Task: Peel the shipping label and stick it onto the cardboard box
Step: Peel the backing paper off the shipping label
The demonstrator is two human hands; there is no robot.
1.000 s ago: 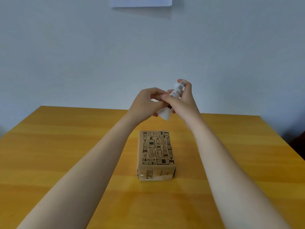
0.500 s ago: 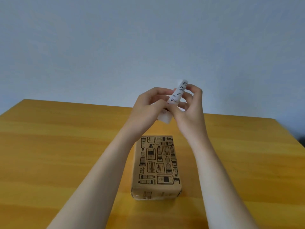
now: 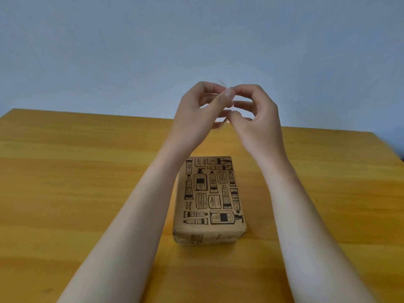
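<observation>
A brown cardboard box [image 3: 211, 200] printed with black bottle drawings lies on the wooden table [image 3: 87, 182], between my forearms. Above its far end, in the air, my left hand [image 3: 194, 114] and my right hand [image 3: 255, 119] meet at the fingertips. Both pinch the shipping label [image 3: 228, 95], which shows only as a pale, blurred sliver between the fingers. Most of the label is hidden by my fingers and by motion blur. The hands do not touch the box.
A plain blue-grey wall [image 3: 196, 40] rises behind the table's far edge. A dark shape shows past the table's right edge [image 3: 401, 158].
The label was plainly visible, upright with its print showing; now it is a blurred sliver. My hands have turned and the fingertips have shifted on it. The view tilted down, the box looks nearer.
</observation>
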